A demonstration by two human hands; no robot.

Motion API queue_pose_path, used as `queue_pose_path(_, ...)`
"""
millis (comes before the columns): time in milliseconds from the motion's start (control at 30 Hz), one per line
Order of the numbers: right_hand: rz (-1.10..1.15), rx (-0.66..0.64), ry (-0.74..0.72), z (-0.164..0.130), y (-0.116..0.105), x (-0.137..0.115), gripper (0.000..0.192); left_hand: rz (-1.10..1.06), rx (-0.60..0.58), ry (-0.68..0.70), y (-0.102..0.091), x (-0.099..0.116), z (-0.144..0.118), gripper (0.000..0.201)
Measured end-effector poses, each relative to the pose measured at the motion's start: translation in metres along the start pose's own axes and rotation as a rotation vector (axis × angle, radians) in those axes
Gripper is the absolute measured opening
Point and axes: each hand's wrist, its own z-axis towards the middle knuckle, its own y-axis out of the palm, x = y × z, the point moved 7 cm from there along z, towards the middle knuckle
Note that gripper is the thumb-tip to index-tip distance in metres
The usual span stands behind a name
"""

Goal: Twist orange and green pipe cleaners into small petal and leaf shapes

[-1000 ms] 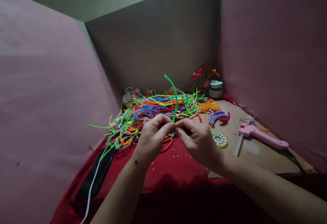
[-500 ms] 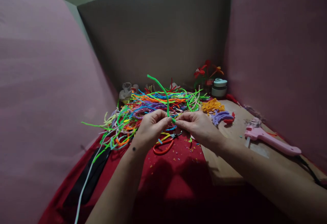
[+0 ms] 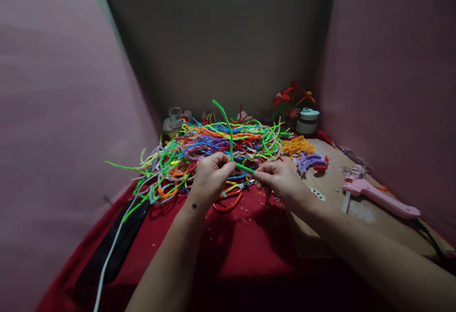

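Note:
A bright green pipe cleaner (image 3: pixel 230 134) is pinched between both hands. My left hand (image 3: pixel 213 175) grips it at a bend, with one length rising and curving to the upper left. Its other length runs straight across to my right hand (image 3: pixel 279 179), whose thumb and fingers are closed on it. Just below the hands lies a pair of pliers or cutters (image 3: pixel 228 204) with red and yellow handles, partly hidden by my left hand. Behind them spreads a tangled heap of coloured pipe cleaners (image 3: pixel 217 136).
On a board (image 3: pixel 384 231) at right lie a pink glue gun (image 3: pixel 381 198), yellow pieces (image 3: pixel 298 145) and purple pieces (image 3: pixel 308 162). A lidded jar (image 3: pixel 307 121) and red flowers (image 3: pixel 283 96) stand behind. A black flat object (image 3: pixel 114 245) and white cable (image 3: pixel 109 260) lie left.
My right hand has moved right, away from my left hand. A longer straight stretch of green pipe cleaner now shows between them. The camera view has shifted slightly.

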Motion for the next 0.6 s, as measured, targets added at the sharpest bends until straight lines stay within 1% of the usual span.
queue_pose_path(67,-0.013,-0.073,0.0,-0.007,0.005,0.001,0.019,-0.067,-0.078,-0.049,0.002,-0.005,0.0,0.015)
queue_pose_path(100,-0.084,-0.113,-0.021,-0.011,0.007,0.0,0.02,-0.093,-0.127,-0.07,0.003,-0.007,0.0,0.016)
queue_pose_path(133,-0.173,-0.176,-0.06,-0.016,0.01,-0.004,0.021,-0.114,-0.173,-0.084,0.004,-0.008,-0.001,0.017)
queue_pose_path(167,-0.261,-0.18,-0.139,-0.019,0.009,-0.012,0.023,-0.13,-0.217,-0.09,0.005,-0.009,-0.002,0.018)
queue_pose_path(200,-0.338,-0.095,-0.291,-0.022,0.002,-0.027,0.022,-0.146,-0.257,-0.09,0.006,-0.009,-0.003,0.018)
queue_pose_path(233,-0.4,0.044,-0.474,-0.028,-0.006,-0.046,0.018,-0.159,-0.293,-0.084,0.007,-0.009,-0.004,0.018)
queue_pose_path(267,-0.479,0.125,-0.637,-0.033,-0.008,-0.062,0.02,-0.171,-0.331,-0.07,0.008,-0.008,-0.006,0.018)
queue_pose_path(300,-0.566,0.168,-0.776,-0.038,-0.007,-0.075,0.022,-0.187,-0.373,-0.051,0.011,-0.006,-0.008,0.018)
queue_pose_path(333,-0.653,0.171,-0.901,-0.042,-0.002,-0.084,0.024,-0.206,-0.416,-0.028,0.013,-0.003,-0.011,0.017)
queue_pose_path(400,-0.829,0.114,-1.044,-0.042,0.011,-0.093,0.024,-0.241,-0.472,0.004,0.017,0.0,-0.015,0.015)
queue_pose_path(433,-0.906,0.088,-1.078,-0.041,0.017,-0.094,0.021,-0.254,-0.484,0.008,0.018,0.001,-0.016,0.014)
queue_pose_path(500,-1.007,0.063,-1.071,-0.037,0.024,-0.091,0.02,-0.265,-0.468,-0.011,0.017,0.0,-0.017,0.015)
queue_pose_path(533,-1.023,0.071,-1.038,-0.035,0.025,-0.089,0.022,-0.261,-0.442,-0.026,0.016,-0.001,-0.016,0.017)
queue_pose_path(600,-0.991,0.109,-0.92,-0.032,0.022,-0.083,0.023,-0.256,-0.378,-0.042,0.013,-0.002,-0.014,0.017)
